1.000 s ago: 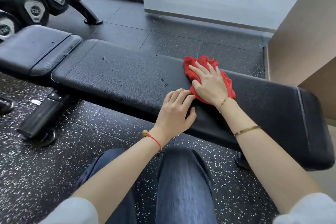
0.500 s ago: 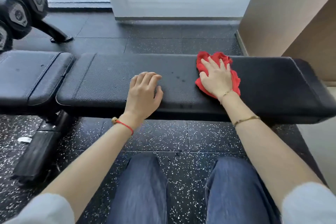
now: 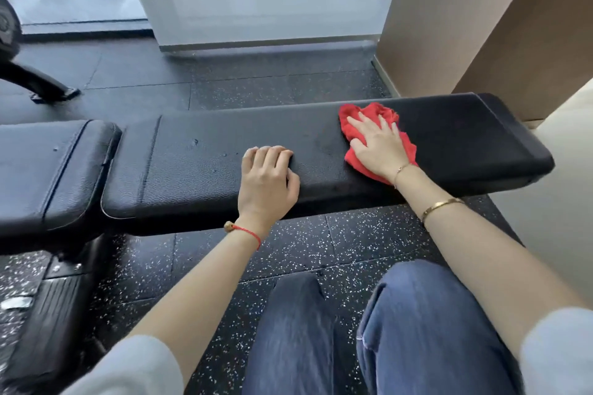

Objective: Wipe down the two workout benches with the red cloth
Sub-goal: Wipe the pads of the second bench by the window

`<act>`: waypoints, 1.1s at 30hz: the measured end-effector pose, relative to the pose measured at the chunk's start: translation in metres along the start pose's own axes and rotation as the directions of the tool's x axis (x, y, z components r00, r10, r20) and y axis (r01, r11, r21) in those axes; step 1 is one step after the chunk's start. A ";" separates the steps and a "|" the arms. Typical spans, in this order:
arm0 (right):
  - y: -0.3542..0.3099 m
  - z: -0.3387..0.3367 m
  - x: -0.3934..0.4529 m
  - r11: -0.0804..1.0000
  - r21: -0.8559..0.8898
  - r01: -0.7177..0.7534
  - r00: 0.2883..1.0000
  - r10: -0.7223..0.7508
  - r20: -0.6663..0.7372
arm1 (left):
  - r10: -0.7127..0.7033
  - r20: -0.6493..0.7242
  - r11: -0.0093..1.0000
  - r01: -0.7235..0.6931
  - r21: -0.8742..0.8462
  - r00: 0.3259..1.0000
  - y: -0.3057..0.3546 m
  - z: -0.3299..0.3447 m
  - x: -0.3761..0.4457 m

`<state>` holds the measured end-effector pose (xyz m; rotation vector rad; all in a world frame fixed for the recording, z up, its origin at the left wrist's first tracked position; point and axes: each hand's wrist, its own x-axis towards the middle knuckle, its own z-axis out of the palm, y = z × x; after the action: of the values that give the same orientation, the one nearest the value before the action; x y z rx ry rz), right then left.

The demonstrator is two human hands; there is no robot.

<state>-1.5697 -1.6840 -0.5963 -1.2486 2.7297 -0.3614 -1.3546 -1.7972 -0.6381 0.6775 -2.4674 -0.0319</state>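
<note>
Head view: red cloth (image 3: pixel 378 138) has slid further toward the bench pad's (image 3: pixel 208 170) right end, right hand (image 3: pixel 378 144) flat on it. Left hand (image 3: pixel 266 179), fingers curled, has shifted along the near edge; droplets at the left remain unwiped.

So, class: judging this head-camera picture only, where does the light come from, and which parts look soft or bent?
Head view: daylight through the frosted window washes out the top edge; the bench pad bows from wide-angle distortion; sleeves and jeans near the bottom look soft, while the red cloth stays fairly sharp.
</note>
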 end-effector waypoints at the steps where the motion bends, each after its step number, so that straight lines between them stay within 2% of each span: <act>1: -0.013 0.004 0.006 0.999 -0.003 0.041 0.999 -0.041 0.007 | -0.001 -0.005 1.000 0.001 -0.003 1.000 -0.001 0.001 0.001; 5: -0.057 0.024 0.003 0.955 0.014 0.298 0.954 -0.298 0.025 | -0.007 -0.021 1.000 0.007 -0.002 1.000 -0.001 0.002 0.001; 11: -0.034 0.021 -0.020 0.905 0.053 0.422 0.907 -0.421 -0.022 | -0.020 -0.044 1.000 0.019 -0.024 0.999 -0.003 0.006 -0.001; 13: -0.015 0.017 -0.015 0.925 0.042 0.377 0.926 -0.375 -0.040 | -0.028 -0.052 0.999 0.026 -0.031 0.998 -0.003 0.006 -0.001; 15: -0.001 0.013 0.006 0.965 0.007 0.261 0.964 -0.260 -0.049 | -0.030 -0.061 0.999 0.028 -0.032 0.998 -0.002 0.006 -0.001; 17: 0.001 0.008 0.033 0.991 -0.016 0.130 0.989 -0.131 -0.063 | -0.038 -0.062 0.999 0.037 -0.028 0.997 -0.002 0.007 -0.001; 19: -0.012 0.009 0.052 0.997 -0.019 0.077 0.995 -0.078 -0.064 | -0.047 -0.060 0.999 0.045 -0.023 0.997 0.000 0.007 -0.002; 22: -0.042 0.017 0.046 0.979 -0.011 0.204 0.979 -0.204 -0.016 | -0.056 -0.056 0.998 0.055 -0.023 0.997 0.000 0.007 -0.001; 25: -0.054 0.021 0.004 0.913 0.012 0.408 0.913 -0.409 0.017 | -0.059 -0.055 0.998 0.058 -0.036 0.997 0.001 0.006 -0.001; 27: -0.045 0.021 -0.022 0.884 0.037 0.467 0.884 -0.468 0.017 | -0.062 -0.057 0.997 0.060 -0.044 0.996 0.000 0.006 -0.001; 30: -0.010 0.013 -0.029 0.916 0.029 0.400 0.916 -0.400 -0.014 | -0.070 -0.061 0.996 0.066 -0.066 0.996 0.000 0.006 -0.002; 33: 0.022 0.002 0.000 0.986 -0.002 0.165 0.985 -0.165 -0.056 | -0.070 -0.056 0.996 0.067 -0.063 0.996 0.001 0.006 -0.003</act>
<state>-1.5854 -1.6702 -0.6038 -1.4904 2.6767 -0.4227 -1.3563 -1.7959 -0.6441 0.7261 -2.3773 -0.1123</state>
